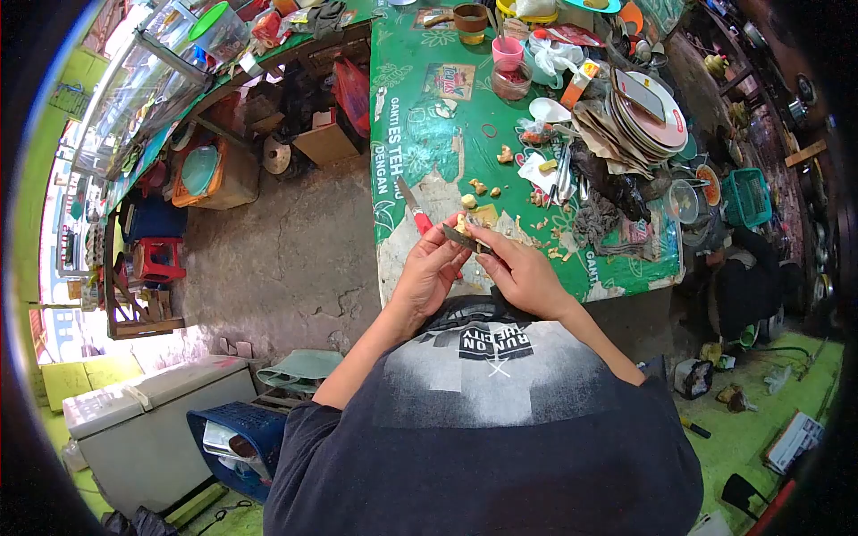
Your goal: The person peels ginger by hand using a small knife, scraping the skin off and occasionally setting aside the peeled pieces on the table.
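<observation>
Near the front edge of the green-covered table, my left hand (427,268) is closed around a small piece of ginger (462,223) with pale, peeled flesh. My right hand (521,272) grips a small dark-bladed knife (465,238), its blade lying against or just beside the ginger; its handle is mostly hidden in my fingers. A second knife with a red handle (421,220) lies on the table just beyond my left hand. Past my hands are a pale peeled ginger piece (469,202), smaller knobs (479,187) and an unpeeled ginger root (506,154). Peel scraps (554,253) lie to the right.
On the table's right side stand stacked plates (657,134) with a phone on top, brown paper sheets (601,136) and a grey cloth (595,220). A pink cup (508,54) and a jar (511,85) sit farther back. A red stool (159,257) is on the left.
</observation>
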Demonstrator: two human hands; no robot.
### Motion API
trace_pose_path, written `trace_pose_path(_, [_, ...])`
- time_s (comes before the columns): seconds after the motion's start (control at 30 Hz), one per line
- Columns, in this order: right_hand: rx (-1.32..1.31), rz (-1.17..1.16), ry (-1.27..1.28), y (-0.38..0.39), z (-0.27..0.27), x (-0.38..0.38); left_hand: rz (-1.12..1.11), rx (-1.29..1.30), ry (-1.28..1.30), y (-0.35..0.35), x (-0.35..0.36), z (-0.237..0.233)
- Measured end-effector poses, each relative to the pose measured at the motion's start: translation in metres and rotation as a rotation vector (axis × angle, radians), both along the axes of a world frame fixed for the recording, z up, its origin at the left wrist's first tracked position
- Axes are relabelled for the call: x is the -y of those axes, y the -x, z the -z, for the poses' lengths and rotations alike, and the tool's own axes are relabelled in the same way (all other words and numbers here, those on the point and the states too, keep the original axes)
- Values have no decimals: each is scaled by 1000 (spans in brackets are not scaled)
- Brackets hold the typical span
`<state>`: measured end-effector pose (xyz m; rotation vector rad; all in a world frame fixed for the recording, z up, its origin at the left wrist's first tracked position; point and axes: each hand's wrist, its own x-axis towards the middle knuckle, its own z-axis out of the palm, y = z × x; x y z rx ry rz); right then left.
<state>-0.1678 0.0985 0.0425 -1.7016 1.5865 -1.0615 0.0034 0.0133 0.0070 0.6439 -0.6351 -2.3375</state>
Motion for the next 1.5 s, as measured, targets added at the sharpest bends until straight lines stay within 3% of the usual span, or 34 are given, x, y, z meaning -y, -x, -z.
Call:
trace_pose_path(0.37, [-13, 33, 85, 0, 5, 2, -8, 100, 56, 6, -4, -16])
trace_pose_path(0.67, [120, -2, -89, 5, -2, 1, 17, 81, 72, 2, -1, -11])
trace_pose_path(0.93, [8, 6, -23, 8, 4, 0, 92, 213, 182, -1, 1, -9])
trace_pose_path(1.27, [10, 15, -53, 4, 0, 2, 132, 211, 197, -10, 5, -8])
trace_pose_path(1.37, [-49, 21, 52, 2, 0, 4, 188, 174, 157, -13, 5, -3])
trace_pose_path(1.47, [139, 44, -28, 2, 4, 6, 171, 130, 31, -10, 4, -5])
trace_pose_path(1.5, [402, 73, -129, 5, 4, 7, 176, 72, 11, -7, 6, -7])
